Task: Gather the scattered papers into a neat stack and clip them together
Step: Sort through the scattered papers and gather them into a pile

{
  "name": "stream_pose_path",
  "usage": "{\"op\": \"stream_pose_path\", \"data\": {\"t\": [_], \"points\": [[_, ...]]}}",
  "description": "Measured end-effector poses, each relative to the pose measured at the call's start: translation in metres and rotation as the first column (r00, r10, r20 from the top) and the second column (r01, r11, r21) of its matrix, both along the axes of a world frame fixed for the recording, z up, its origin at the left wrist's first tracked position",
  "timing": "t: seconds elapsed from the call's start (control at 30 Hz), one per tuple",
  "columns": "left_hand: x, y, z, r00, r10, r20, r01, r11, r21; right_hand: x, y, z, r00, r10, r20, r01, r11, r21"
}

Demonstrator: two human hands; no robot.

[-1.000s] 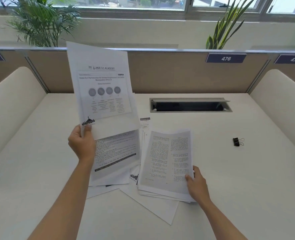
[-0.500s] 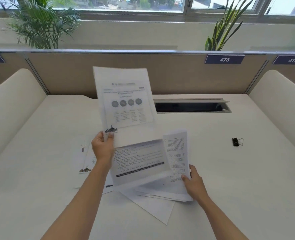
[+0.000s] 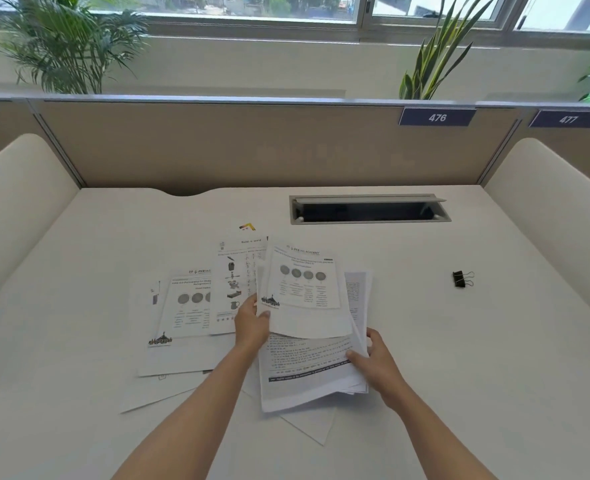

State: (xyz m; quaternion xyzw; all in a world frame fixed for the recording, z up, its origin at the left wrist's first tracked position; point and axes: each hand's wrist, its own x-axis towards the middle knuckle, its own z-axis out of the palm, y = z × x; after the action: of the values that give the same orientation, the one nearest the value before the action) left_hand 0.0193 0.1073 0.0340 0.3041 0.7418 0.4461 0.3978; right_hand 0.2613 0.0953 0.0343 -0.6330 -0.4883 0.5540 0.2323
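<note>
In the head view, the left hand [image 3: 252, 323] pinched a sheet [image 3: 304, 289] at its left edge, thumb on top. It held the sheet low and slightly tilted over the stack [image 3: 307, 372]. The right hand [image 3: 373, 362] gripped the stack at its near right corner, thumb on the top page; the fingers underneath could not be seen. The stack lay a little right of the middle of the desk [image 3: 494, 341], its pages fanned and skewed. More papers [image 3: 182, 306] lay loose and overlapping toward the left edge, and one white corner stuck out from under the stack toward the near edge. The clip [image 3: 463, 279] sat alone toward the right edge, well apart from every page.

The step in hand appeared to be laying the sheet onto the stack. Done well, the sheet would go down flat with its far and right edges matched to the pages below, while the right hand kept the stack from sliding. The loose papers on the left would have to follow, and the edges would want squaring against the desk. Only then would the clip be worth fetching, since clipping a fanned stack would lock in the skew.
</note>
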Motion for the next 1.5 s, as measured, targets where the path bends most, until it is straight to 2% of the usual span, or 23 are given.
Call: {"op": "stream_pose_path", "data": {"t": [0.17, 0.33, 0.43, 0.8, 0.93, 1.27, 1.5], "points": [[-0.010, -0.005, -0.005, 0.994, -0.054, -0.098, 0.049, 0.997, -0.051, -0.001, -0.003, -0.003, 0.999, -0.039, 0.021, 0.038, 0.999, 0.027], [-0.025, -0.014, -0.006, 0.993, 0.054, -0.108, -0.062, 0.996, -0.072, -0.004, -0.006, -0.006, 0.993, -0.116, 0.025, 0.115, 0.992, 0.060], [-0.027, -0.025, -0.007, 0.990, 0.050, -0.132, -0.060, 0.995, -0.075, -0.005, -0.005, -0.008, 0.990, -0.137, 0.033, 0.135, 0.989, 0.056], [0.015, -0.060, -0.014, 0.972, -0.185, -0.145, 0.158, 0.972, -0.175, -0.011, 0.000, -0.010, 0.979, -0.200, -0.046, 0.199, 0.980, -0.014], [0.023, -0.065, -0.012, 0.931, -0.282, -0.232, 0.244, 0.953, -0.179, -0.011, -0.001, -0.011, 0.991, -0.130, 0.035, 0.129, 0.991, 0.028], [-0.009, -0.040, -0.013, 0.853, -0.129, -0.505, -0.027, 0.957, -0.289, -0.002, -0.002, -0.014, 0.984, -0.177, -0.008, 0.177, 0.982, 0.067], [-0.038, -0.018, -0.012, 0.834, -0.135, -0.535, -0.109, 0.910, -0.400, 0.004, -0.005, -0.010, 0.972, -0.223, -0.075, 0.228, 0.971, 0.067]]}}
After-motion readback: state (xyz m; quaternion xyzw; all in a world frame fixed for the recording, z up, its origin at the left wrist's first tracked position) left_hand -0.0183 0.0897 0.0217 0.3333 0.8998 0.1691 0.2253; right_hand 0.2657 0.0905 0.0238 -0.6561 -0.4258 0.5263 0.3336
